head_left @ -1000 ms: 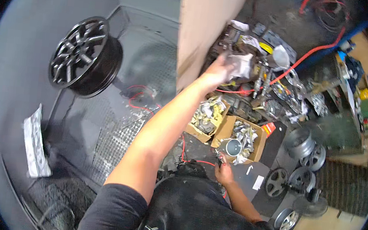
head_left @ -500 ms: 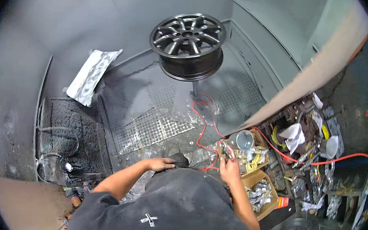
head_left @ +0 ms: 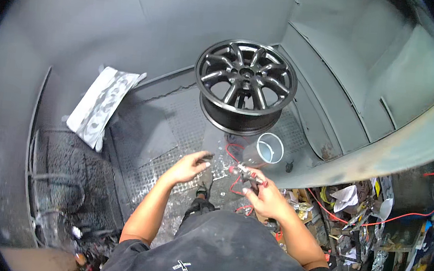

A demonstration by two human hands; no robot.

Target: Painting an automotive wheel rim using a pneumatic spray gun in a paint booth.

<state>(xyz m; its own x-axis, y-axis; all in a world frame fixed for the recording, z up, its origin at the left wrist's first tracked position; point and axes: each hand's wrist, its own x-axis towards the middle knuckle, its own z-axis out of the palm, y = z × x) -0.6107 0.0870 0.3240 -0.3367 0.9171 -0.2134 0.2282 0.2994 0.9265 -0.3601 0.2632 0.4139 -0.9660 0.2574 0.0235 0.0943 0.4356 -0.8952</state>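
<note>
A glossy black multi-spoke car wheel (head_left: 246, 74) lies face up on a stand, ahead of me and above the floor. My right hand (head_left: 268, 199) grips a spray gun (head_left: 247, 176) with red parts. The gun's round translucent cup (head_left: 270, 148) is tipped forward, just below the wheel's near rim. My left hand (head_left: 188, 166) hovers to the left of the gun, apart from it, fingers stretched toward it and holding nothing I can see. Its fingertips look dark. A red air hose (head_left: 234, 150) runs below the gun, partly hidden.
Grey booth walls (head_left: 186, 17) surround the wheel. To the left, a white panel with grey spray marks (head_left: 99, 106) leans above a dark crusted slab (head_left: 67, 173). A pale curved sheet edge (head_left: 371, 161) stands at right, with cluttered tools and rags (head_left: 347, 197) beyond it.
My left hand has lifted off the dark cloth over my leg and moved forward. My right hand has brought the spray gun from the boxes at right toward the middle. The view has shifted toward the wheel.
</note>
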